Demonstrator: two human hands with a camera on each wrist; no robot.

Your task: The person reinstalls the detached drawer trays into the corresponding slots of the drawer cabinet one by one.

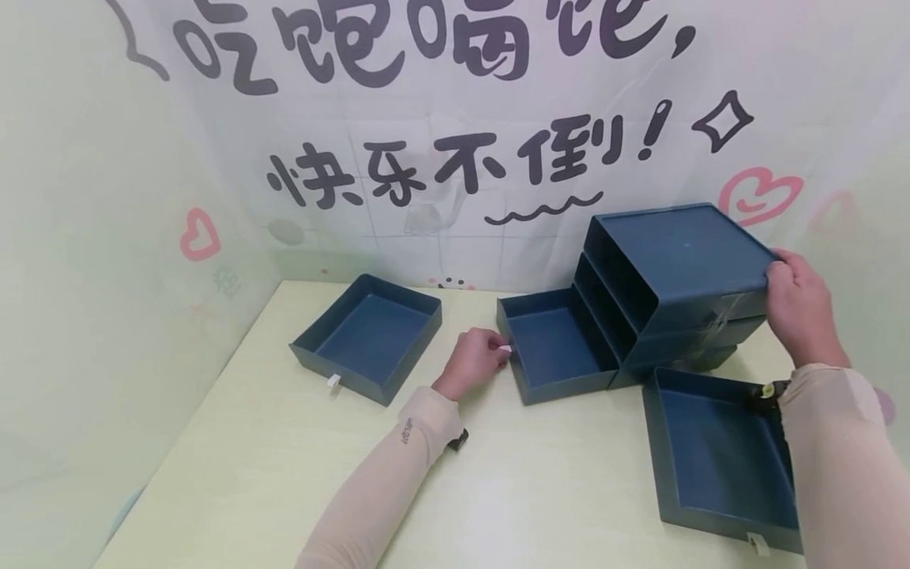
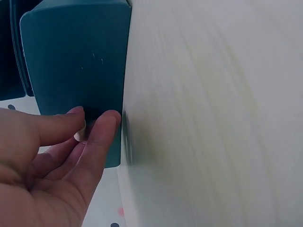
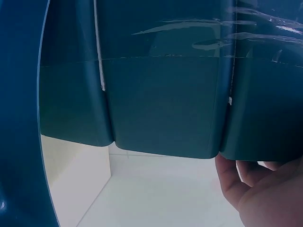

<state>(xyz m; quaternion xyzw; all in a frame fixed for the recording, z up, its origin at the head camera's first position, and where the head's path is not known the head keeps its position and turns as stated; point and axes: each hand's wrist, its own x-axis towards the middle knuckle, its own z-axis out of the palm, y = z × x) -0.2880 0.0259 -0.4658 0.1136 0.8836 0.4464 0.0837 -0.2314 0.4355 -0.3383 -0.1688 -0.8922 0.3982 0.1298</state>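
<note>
On the desk (image 1: 270, 466), centre-right: a dark blue cabinet (image 1: 675, 276) (three slots, stacked, tilted back a bit toward the wall). Bottom drawer (image 1: 554, 348) is part-way out of the lowest slot, open side up, nothing visible inside.

Left hand (image 1: 475, 362) is at the drawer's front face. Fingers (image 2: 102, 130) are curled and pinching the small white pull tab (image 1: 505, 348); the left wrist view shows thumb and forefinger closed on the tab against the blue front panel. That view is motion-blurred on the desk side.

Right hand (image 1: 799, 304) holds the cabinet at its top right rear corner, fingers wrapped over the top edge, thumb side down the back. In the right wrist view only fingertips (image 3: 265, 189) show at the lower right under the cabinet's blue shell; clear tape runs across the shell near the top.

Two more drawers sit loose on the desk:
- left drawer (image 1: 370, 336), well apart from the cabinet, white tab on its near edge
- right drawer (image 1: 725, 454), just in front of the cabinet, partly hidden by the right sleeve (image 1: 842, 466), tab on the near edge

Both sleeves are beige. Behind the desk hangs a white backdrop (image 1: 441, 118) with black characters and pink hearts.
</note>
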